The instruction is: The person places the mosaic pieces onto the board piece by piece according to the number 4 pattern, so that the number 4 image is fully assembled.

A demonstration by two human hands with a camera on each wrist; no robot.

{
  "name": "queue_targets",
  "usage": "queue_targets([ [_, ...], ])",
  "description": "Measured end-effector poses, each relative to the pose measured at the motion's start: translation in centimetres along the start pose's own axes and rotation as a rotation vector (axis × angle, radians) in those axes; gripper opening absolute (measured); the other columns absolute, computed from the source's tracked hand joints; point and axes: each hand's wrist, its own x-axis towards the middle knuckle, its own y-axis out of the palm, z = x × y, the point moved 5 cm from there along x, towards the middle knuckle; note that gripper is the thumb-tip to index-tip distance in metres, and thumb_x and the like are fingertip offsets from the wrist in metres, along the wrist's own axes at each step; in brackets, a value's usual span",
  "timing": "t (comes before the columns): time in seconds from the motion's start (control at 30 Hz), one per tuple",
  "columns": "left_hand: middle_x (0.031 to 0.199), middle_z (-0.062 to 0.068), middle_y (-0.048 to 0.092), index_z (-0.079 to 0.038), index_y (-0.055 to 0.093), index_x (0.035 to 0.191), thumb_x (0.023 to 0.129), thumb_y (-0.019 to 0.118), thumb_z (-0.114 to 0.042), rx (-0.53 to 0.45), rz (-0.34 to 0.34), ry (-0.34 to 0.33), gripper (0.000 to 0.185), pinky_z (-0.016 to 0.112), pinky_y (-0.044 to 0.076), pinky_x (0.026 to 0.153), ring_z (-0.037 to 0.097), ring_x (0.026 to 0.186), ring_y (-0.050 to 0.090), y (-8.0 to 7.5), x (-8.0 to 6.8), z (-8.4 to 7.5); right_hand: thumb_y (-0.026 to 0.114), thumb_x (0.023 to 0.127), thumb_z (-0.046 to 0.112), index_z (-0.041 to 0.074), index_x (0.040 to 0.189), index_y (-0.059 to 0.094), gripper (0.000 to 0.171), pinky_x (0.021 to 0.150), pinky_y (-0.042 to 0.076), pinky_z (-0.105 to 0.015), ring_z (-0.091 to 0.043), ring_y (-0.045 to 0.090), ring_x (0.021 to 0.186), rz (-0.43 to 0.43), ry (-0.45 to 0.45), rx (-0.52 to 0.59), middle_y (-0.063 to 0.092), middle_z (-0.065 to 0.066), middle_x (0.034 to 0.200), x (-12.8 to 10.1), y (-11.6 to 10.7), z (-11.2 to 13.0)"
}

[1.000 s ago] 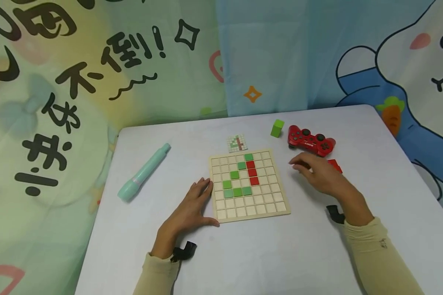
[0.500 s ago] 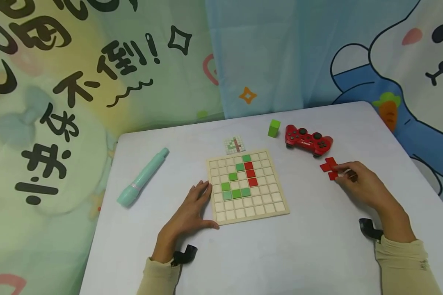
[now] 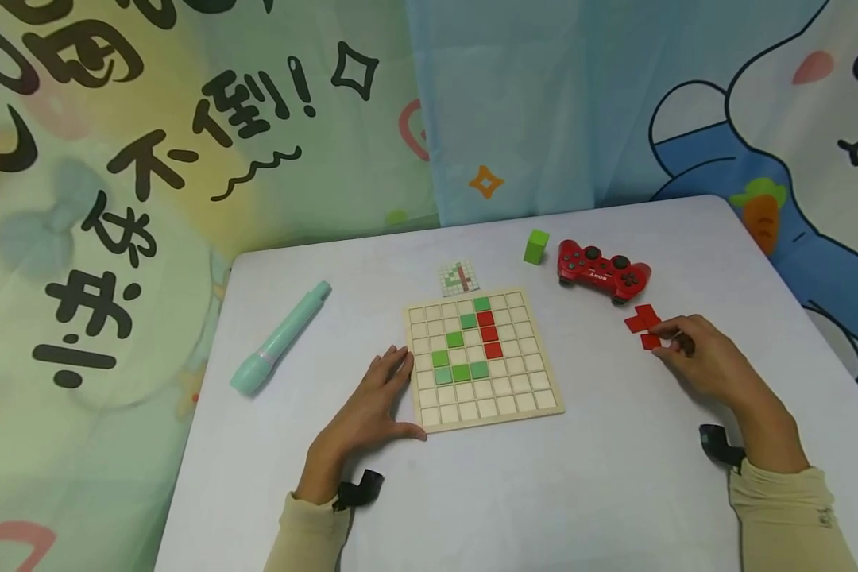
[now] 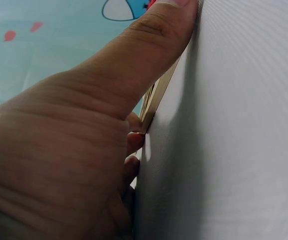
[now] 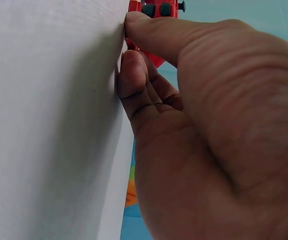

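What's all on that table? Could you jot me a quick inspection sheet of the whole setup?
Surface: white table.
Job's things: wooden grid board with green and red tiles set in; loose red tiles at its right.
Clutter: red gamepad, green block, mint pen, small pattern card.
Hands: left hand rests flat against the board's left edge; right hand touches the red tiles, fingers curled.
Cables: nothing seen.
Surroundings: cartoon-printed cloth backdrop.

white table (image 3: pixel 543 492) — grid board (image 3: pixel 522 401), red tiles (image 3: pixel 643 321), gamepad (image 3: pixel 602 272)
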Motion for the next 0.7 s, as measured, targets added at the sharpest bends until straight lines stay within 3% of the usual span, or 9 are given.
queue_targets([
  [0.5, 0.180, 0.010, 0.018, -0.010, 0.019, 0.171, 0.073, 0.097, -0.050, -0.014, 0.010, -0.014, 0.131, 0.052, 0.017, 0.140, 0.031, 0.170, 0.008, -0.3, 0.0, 0.2, 0.076, 0.097, 0.007, -0.005, 0.133, 0.058, 0.042, 0.065, 0.044, -0.012, -0.032, 0.055, 0.097, 0.067, 0.037, -0.008, 0.056, -0.021, 0.108, 0.6, 0.2, 0.7],
  [0.7, 0.180, 0.010, 0.019, -0.011, 0.019, 0.171, 0.073, 0.097, -0.050, -0.012, 0.011, -0.013, 0.131, 0.053, 0.018, 0.140, 0.031, 0.170, 0.008, -0.3, 0.0, 0.1, 0.080, 0.096, 0.015, -0.004, 0.132, 0.060, 0.045, 0.066, 0.047, -0.011, -0.031, 0.056, 0.099, 0.095, 0.017, -0.002, 0.059, -0.019, 0.108, 0.0, 0.1, 2.2],
])
